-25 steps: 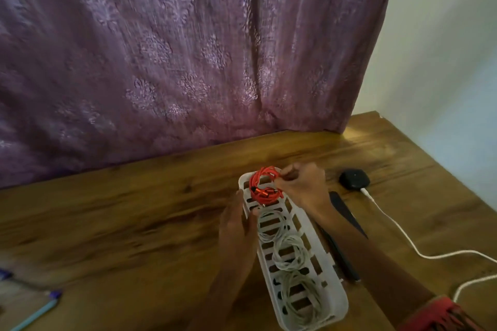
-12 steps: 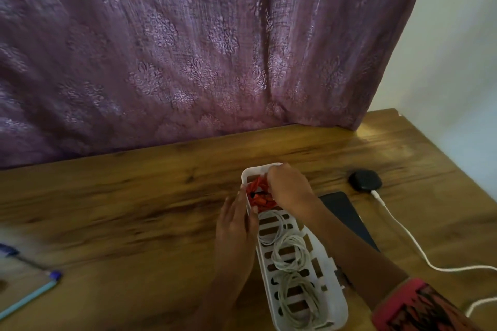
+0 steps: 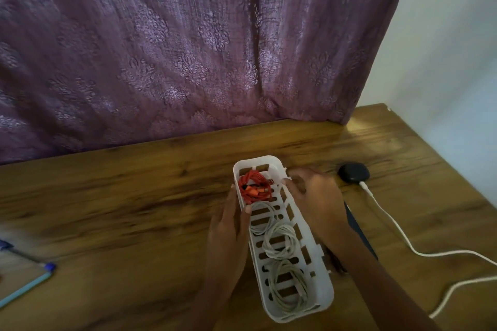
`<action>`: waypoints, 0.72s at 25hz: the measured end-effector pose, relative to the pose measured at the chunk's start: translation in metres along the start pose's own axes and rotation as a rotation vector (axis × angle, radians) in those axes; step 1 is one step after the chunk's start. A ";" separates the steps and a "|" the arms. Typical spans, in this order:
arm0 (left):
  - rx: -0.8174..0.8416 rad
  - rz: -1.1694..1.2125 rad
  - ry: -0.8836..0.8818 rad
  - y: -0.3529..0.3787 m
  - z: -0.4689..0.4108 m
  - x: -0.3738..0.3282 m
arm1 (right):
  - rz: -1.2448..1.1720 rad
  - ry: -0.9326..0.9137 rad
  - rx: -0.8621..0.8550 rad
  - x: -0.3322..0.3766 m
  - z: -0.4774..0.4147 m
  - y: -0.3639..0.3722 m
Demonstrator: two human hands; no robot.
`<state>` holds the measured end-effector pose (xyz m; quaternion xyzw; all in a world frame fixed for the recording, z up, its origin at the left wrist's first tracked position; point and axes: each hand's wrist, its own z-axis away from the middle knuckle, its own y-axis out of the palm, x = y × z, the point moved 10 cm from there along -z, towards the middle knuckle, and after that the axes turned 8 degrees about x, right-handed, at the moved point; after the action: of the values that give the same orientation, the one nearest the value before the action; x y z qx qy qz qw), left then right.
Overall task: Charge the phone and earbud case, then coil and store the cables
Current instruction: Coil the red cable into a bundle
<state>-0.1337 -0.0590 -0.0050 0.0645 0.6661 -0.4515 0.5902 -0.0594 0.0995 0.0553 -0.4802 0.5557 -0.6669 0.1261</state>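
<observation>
Head cam: red cable (image 3: 254, 189) coiled in white slotted basket (image 3: 326, 294).

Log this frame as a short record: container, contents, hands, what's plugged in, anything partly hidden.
container: white slotted plastic basket on the wooden table
contents: coiled orange cable at the far end; three coiled white cables nearer
hands: left hand grips the basket's left wall, thumb over the rim; right hand touches the right rim, grip blurred
plugged in: round black earbud case with a white charging cable
partly hidden: dark flat phone, under the right forearm
</observation>
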 end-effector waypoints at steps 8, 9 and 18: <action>0.109 0.294 -0.026 0.012 0.057 -0.007 | -0.666 0.314 0.022 -0.043 0.107 0.032; 0.114 0.345 -0.039 0.016 0.062 -0.003 | -0.706 0.327 0.028 -0.043 0.113 0.036; 0.127 0.502 -0.096 0.037 0.075 0.015 | -0.711 0.292 -0.031 -0.038 0.126 0.036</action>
<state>-0.0603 -0.0952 -0.0292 0.2431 0.5709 -0.3342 0.7094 0.0452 0.0358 -0.0047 -0.5446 0.3766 -0.7220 -0.2006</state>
